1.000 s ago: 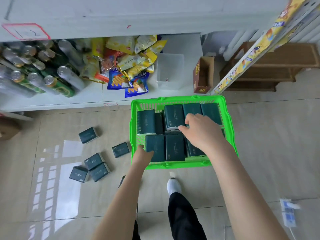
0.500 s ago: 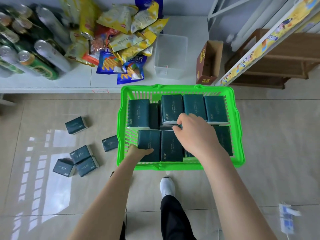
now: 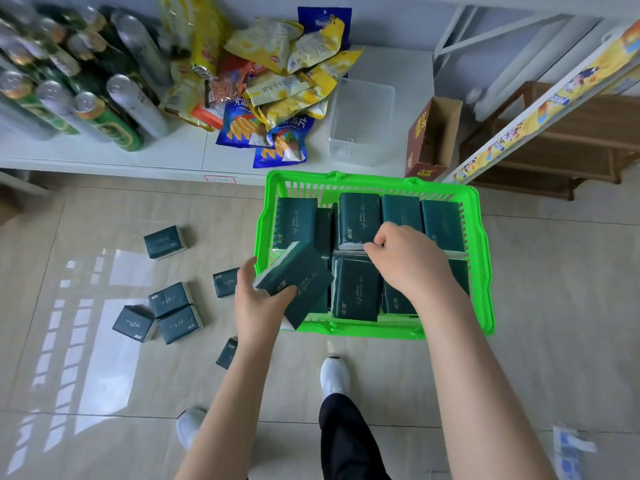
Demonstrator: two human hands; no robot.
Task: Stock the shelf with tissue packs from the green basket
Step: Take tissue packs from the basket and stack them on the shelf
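left hand [image 3: 258, 308] grips a tilted tissue pack [image 3: 298, 271] above green basket [image 3: 381, 330].

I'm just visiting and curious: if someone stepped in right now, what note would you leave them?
Left hand: grips one tissue pack, tilted above the near-left corner of the green basket.
Right hand: inside the basket, fingers curled on a back-row pack, seemingly pinching it.
Done: no tissue pack shows on the shelf yet.
Left: shelve the basket's packs; several loose packs lie on the floor, left of it.
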